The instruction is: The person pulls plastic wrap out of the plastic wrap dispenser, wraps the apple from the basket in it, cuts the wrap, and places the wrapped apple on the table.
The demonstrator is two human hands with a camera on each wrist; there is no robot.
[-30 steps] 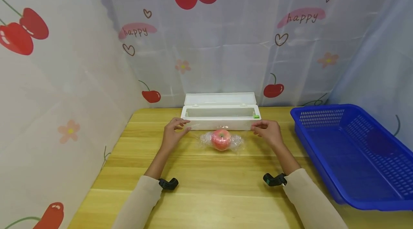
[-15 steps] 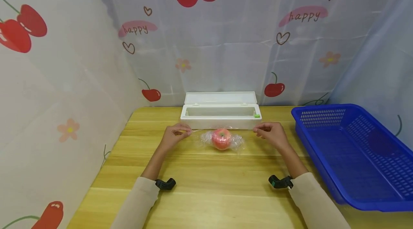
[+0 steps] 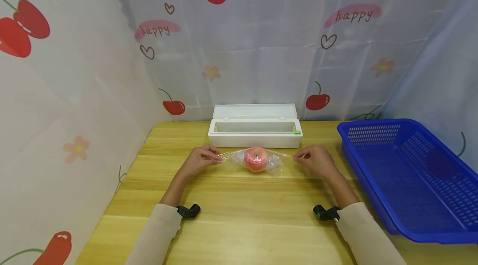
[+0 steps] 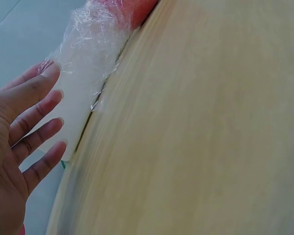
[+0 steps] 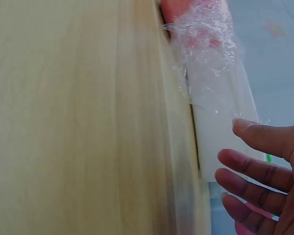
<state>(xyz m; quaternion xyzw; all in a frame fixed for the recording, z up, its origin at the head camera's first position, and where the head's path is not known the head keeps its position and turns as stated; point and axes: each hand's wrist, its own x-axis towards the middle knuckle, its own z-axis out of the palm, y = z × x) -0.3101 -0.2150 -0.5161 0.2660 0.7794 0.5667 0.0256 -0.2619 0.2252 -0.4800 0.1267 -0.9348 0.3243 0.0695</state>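
A red apple (image 3: 256, 159) sits on the table, loosely wrapped in clear plastic wrap (image 3: 275, 163) that bunches out on both sides. My left hand (image 3: 200, 160) pinches one upper corner of the wrap between thumb and forefinger, left of the apple. On the other side my right hand (image 3: 315, 160) pinches the opposite corner. The wrap is stretched taut between them, over the apple's top. In the left wrist view the other fingers (image 4: 41, 132) are spread; in the right wrist view the forefinger is mostly hidden behind the thumb (image 5: 257, 134).
Just behind the apple stands a long white plastic wrap dispenser (image 3: 255, 140), its lid raised and a small green slider (image 3: 297, 132) at its right end. A blue plastic basket (image 3: 373, 190) stands on the right. A printed curtain (image 3: 257, 74) hangs along the table's back edge.
Both hands have drawn back from the dispenser's front toward the person, pulling the wrap's far edge toward the apple. The apple and dispenser stay in place; the head view has tilted slightly down.
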